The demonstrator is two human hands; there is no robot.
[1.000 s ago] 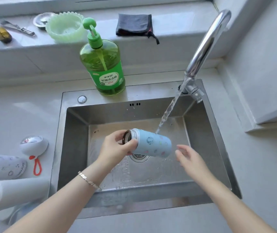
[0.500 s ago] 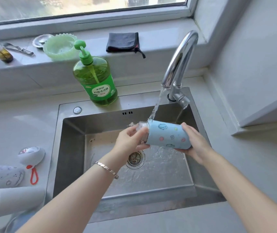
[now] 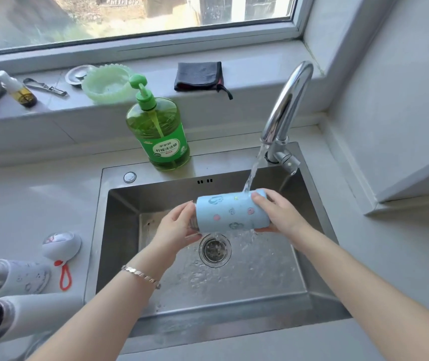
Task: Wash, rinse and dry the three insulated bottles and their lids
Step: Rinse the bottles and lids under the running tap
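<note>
Here, blue bottle (image 3: 230,213) sideways under running tap (image 3: 286,105), left hand (image 3: 174,230) gripping its neck, right hand (image 3: 278,214) gripping its base

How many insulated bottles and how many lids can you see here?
Bottles: 3 (blue bottle, patterned white bottle, plain white bottle)
Lids: 1 plainly in view (lid with a red loop)
Total: 4

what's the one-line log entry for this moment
step: rinse | blue bottle: sideways under stream | left hand: grips mouth end | right hand: grips base
</note>
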